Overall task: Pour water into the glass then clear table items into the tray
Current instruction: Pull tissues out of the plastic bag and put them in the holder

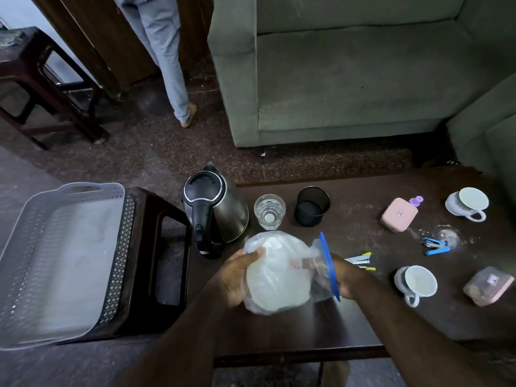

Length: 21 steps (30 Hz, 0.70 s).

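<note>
- Biggest thing I've got in view is the grey-green fabric sofa (363,74) along the far side, with somebody's leg in light grey trousers (164,51) standing to its left.
- Then the dark brown wooden counter (363,317), which carries nearly everything.
- Off its left end, the pale grey perforated plastic tray (16,247) sits on a dark wooden stool (156,208). I can't see anything in it.
- At the counter's left end stands the steel electric kettle with a black lid and handle (231,216), lid closed.
- I've got a clear zip bag with a blue seal strip and a white round thing inside (279,275) held up over the counter's near-left part: my left hand (237,277) is wrapped around its left side, my right hand (343,277) is closed on the blue-strip end.
- The black mesh pen cup (312,206) stands just right of the clear drinking glass (269,211), which has water in it and sits just beside the kettle.
- Two white teacups: one far right (469,203), one nearer (417,282).
- Pink rectangular box (399,215), with a small purple-capped bottle (416,200) at its far corner.
- Brownish box (488,284) at the right edge.
- Blue stapler (435,246), plus a silver and yellow stapler (360,261) by my right wrist.
</note>
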Each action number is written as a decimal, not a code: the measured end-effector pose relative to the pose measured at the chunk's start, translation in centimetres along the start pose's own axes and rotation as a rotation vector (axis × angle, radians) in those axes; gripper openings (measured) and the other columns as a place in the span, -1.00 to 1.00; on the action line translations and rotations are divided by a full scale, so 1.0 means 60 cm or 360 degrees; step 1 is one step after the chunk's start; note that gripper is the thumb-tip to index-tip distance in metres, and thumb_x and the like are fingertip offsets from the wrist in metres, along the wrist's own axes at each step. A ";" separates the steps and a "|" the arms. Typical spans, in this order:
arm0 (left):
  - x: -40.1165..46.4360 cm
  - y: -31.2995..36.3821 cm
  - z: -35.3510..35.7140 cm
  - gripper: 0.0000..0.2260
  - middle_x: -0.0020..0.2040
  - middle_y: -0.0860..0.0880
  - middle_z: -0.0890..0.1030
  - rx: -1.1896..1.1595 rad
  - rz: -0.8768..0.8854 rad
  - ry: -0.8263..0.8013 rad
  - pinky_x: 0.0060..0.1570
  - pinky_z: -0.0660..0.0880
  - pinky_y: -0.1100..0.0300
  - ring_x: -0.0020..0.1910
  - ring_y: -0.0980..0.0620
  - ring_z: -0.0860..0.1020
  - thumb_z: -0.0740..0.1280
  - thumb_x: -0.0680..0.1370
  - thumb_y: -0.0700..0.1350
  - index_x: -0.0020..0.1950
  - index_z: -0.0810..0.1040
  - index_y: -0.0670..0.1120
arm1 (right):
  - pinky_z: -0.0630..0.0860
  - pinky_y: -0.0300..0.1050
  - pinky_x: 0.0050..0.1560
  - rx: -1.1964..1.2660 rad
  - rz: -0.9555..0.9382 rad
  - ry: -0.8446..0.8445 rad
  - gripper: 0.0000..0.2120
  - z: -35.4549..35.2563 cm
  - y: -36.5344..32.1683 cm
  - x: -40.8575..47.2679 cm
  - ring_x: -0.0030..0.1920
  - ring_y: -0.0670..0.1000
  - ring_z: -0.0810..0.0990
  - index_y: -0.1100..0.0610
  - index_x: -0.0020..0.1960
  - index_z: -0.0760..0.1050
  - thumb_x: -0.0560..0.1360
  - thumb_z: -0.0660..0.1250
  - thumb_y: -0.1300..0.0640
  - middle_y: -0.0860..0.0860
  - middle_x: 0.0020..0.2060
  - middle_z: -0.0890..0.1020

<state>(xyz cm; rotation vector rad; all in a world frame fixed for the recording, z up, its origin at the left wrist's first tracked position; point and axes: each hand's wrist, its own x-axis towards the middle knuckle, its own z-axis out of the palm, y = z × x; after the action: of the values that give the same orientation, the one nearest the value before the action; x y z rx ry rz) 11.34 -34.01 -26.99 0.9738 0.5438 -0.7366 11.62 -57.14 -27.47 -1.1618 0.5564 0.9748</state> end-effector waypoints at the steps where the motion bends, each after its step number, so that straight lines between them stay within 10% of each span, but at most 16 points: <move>1: 0.001 -0.001 -0.002 -0.57 0.29 -0.36 0.54 0.0005 0.0025 0.0028 0.31 0.39 -0.33 0.27 -0.37 0.51 0.45 0.48 -0.18 0.33 0.51 -0.22 | 0.65 0.05 -0.25 0.0025 0.0034 0.0044 -0.65 -0.003 0.001 0.002 -0.30 0.09 0.71 0.16 0.07 0.53 0.34 0.52 0.11 0.06 -0.31 0.71; 6: 0.004 0.001 -0.017 -0.51 0.13 -0.29 0.65 0.0172 0.0058 0.0059 0.12 0.56 -0.14 0.07 -0.25 0.63 0.52 0.32 -0.31 0.24 0.54 -0.24 | 0.66 0.03 -0.09 -0.0135 -0.0143 -0.0043 -0.68 -0.022 0.006 -0.003 -0.08 0.12 0.72 0.12 -0.06 0.68 0.21 0.63 0.19 0.11 -0.11 0.73; 13: 0.038 -0.008 -0.032 -0.60 -0.01 -0.24 0.68 0.0591 0.0194 0.0627 -0.07 0.62 -0.06 -0.11 -0.16 0.65 0.45 0.35 -0.47 0.16 0.55 -0.27 | 0.57 -0.28 -0.37 -0.0380 -0.0420 0.0677 -0.82 -0.085 0.015 -0.016 -0.31 -0.07 0.69 0.16 -0.08 0.63 0.39 0.49 0.37 0.08 -0.12 0.71; 21: 0.075 -0.014 -0.030 -0.50 0.18 -0.18 0.61 0.1191 0.0237 0.0797 0.16 0.55 -0.08 0.11 -0.14 0.60 0.51 0.36 -0.33 0.25 0.48 -0.15 | 0.54 0.22 0.14 -0.0158 -0.0596 0.1116 -0.68 -0.151 0.006 -0.092 0.12 0.30 0.61 0.28 0.17 0.56 0.43 0.47 0.30 0.27 0.08 0.65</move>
<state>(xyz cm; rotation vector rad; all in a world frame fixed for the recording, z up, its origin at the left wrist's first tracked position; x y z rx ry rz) 13.42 -34.14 -31.48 1.9054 0.6281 -0.5599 9.60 -67.47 -26.29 -1.6334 0.8076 0.2553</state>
